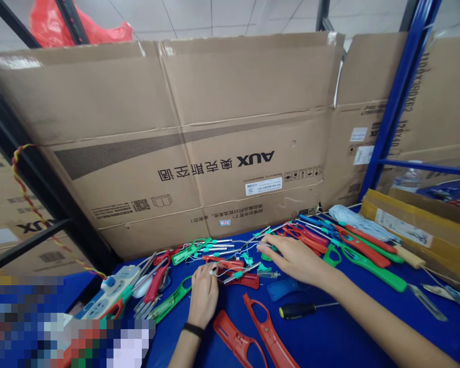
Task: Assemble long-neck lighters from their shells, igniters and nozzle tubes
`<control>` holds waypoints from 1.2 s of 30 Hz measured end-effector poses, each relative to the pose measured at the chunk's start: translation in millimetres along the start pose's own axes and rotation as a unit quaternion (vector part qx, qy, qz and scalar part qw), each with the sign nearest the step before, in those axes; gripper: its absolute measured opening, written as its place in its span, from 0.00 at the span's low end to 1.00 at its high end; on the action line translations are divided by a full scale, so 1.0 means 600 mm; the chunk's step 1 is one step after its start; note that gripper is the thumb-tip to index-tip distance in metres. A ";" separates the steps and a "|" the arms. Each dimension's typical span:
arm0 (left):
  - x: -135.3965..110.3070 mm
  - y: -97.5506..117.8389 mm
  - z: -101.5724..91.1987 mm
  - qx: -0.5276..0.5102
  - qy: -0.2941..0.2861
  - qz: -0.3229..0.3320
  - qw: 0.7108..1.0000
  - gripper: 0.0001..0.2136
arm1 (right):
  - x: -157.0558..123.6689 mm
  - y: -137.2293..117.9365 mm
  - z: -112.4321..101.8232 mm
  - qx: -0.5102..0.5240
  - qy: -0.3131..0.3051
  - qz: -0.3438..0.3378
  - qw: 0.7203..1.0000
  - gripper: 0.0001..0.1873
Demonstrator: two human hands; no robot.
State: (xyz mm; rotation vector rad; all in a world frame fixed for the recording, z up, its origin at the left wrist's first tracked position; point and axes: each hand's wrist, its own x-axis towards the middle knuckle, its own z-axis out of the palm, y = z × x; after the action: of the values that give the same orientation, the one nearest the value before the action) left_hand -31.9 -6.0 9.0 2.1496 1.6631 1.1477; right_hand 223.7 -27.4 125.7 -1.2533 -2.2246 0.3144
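My left hand [203, 296], with a black band on the wrist, pinches a thin wire with a small white end [213, 272] in its fingertips. It sits just left of a red plastic lighter body [241, 279] with a metal tube and teal parts. My right hand [293, 258] reaches across the pile, fingers extended, its fingertips among thin wires and small teal pieces [265, 257]. Green and red long lighter casings [371, 268] lie to its right. Two empty red casing halves [270, 332] lie below my hands.
A black-handled screwdriver [297, 310] and a translucent blue plastic piece [281, 289] lie on the blue tabletop [329, 337]. A power strip [113, 291] sits at left. A large AUX cardboard box [199, 153] stands behind, beside a blue steel rack post [398, 97].
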 end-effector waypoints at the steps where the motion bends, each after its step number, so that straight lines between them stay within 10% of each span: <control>1: 0.006 -0.003 0.000 0.010 0.002 -0.017 1.000 0.17 | 0.000 0.004 0.005 0.011 -0.009 0.005 1.000 0.16; 11: 0.073 -0.045 -0.023 0.048 0.051 -0.203 0.977 0.24 | -0.005 0.029 0.063 0.147 -0.032 -0.020 0.989 0.09; 18: 0.002 0.003 -0.056 -0.152 -0.019 -0.074 0.985 0.31 | 0.011 0.018 0.092 0.203 0.036 -0.062 0.976 0.09; 21: -0.016 0.027 -0.049 -0.353 -0.139 -0.082 0.922 0.30 | 0.010 0.016 0.106 0.210 0.039 -0.076 0.974 0.09; 25: -0.023 0.039 -0.041 -0.595 -0.249 -0.223 0.731 0.28 | -0.001 0.021 0.117 0.197 0.033 -0.065 0.978 0.10; 36: -0.031 0.047 -0.053 -0.639 -0.121 -0.246 0.719 0.17 | -0.014 0.033 0.130 0.151 0.027 -0.027 0.988 0.11</control>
State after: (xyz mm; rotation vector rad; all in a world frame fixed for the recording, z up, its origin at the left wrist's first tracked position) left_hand -33.7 -41.7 38.7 0.8236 0.7192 1.1736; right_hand 196.3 -18.8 50.2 -1.0237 -2.0677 0.5666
